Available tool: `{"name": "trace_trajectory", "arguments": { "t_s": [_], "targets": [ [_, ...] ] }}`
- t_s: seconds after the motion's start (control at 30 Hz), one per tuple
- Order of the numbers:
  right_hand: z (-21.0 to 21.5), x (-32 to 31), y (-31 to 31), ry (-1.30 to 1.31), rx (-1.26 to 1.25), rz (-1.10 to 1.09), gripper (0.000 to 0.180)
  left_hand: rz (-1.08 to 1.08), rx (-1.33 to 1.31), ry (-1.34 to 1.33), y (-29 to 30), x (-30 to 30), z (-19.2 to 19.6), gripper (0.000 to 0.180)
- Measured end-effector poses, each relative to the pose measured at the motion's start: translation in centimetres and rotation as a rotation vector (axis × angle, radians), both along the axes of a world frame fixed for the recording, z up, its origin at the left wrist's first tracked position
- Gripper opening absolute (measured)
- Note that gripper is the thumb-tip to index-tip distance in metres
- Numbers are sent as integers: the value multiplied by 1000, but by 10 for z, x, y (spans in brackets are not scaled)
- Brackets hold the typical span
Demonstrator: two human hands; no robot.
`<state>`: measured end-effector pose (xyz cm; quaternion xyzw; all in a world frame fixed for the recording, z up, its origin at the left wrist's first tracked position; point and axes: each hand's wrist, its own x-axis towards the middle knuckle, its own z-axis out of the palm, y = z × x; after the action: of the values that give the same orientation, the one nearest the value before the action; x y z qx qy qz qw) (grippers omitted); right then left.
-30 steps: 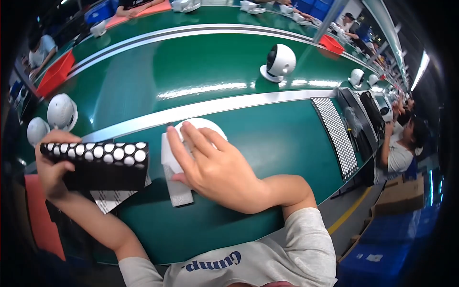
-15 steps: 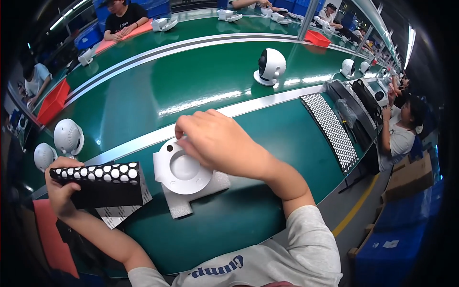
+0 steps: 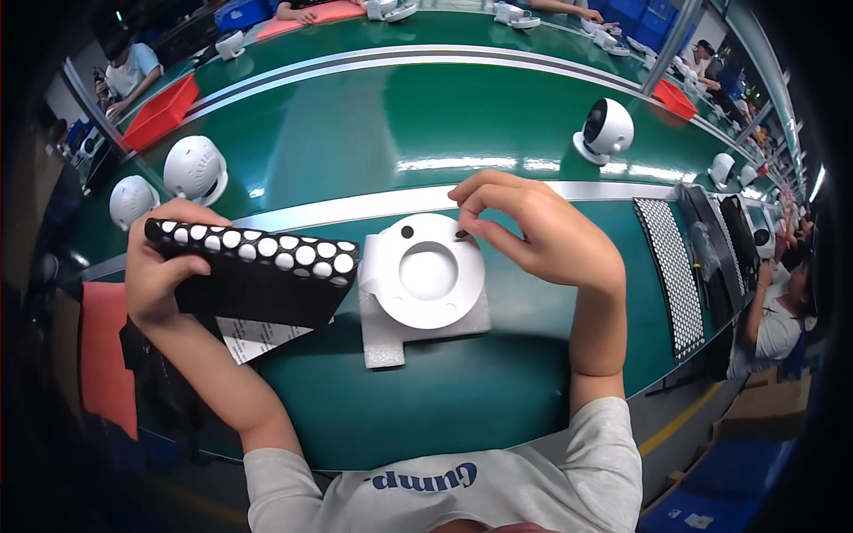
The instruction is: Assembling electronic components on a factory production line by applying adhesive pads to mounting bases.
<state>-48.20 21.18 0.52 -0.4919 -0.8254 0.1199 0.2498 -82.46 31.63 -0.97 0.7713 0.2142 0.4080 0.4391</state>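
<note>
A round white plastic base (image 3: 426, 271) lies on a white foam pad (image 3: 384, 330) on the green bench. One small black pad sits on its upper left rim. My right hand (image 3: 533, 233) pinches another small black pad (image 3: 462, 234) at the base's upper right rim. My left hand (image 3: 155, 266) holds up a black sheet (image 3: 258, 271) with rows of punched round holes, just left of the base. A white backing paper (image 3: 258, 338) lies under that sheet.
Two white dome-shaped housings (image 3: 194, 169) stand at the far left on the green conveyor (image 3: 400, 115). A white fan unit (image 3: 604, 131) stands at the back right. A black perforated mat (image 3: 671, 271) lies to the right. Red trays and other workers line the far side.
My right hand lifted off the white base and shifted right, now pinching a small black pad at its rim. The base is uncovered. My left hand raised the black sheet slightly.
</note>
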Motion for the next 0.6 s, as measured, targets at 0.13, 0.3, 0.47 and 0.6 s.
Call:
{"name": "trace_trajectory", "arguments": {
  "t_s": [0.13,0.3,0.47,0.6],
  "targets": [
    [-3,-3,0,64,39,22,15,-2,24,6,-2,-2,3,37],
    [4,2,-5,-7,-57,-18,15,-1,-4,-4,-9,4,9,36],
    [1,-3,-4,-63,-5,-46,9,-6,-7,-2,-6,3,8,37],
    [2,-11,-9,-116,49,-109,8,1,-10,-9,-5,3,5,37]
  ]
}}
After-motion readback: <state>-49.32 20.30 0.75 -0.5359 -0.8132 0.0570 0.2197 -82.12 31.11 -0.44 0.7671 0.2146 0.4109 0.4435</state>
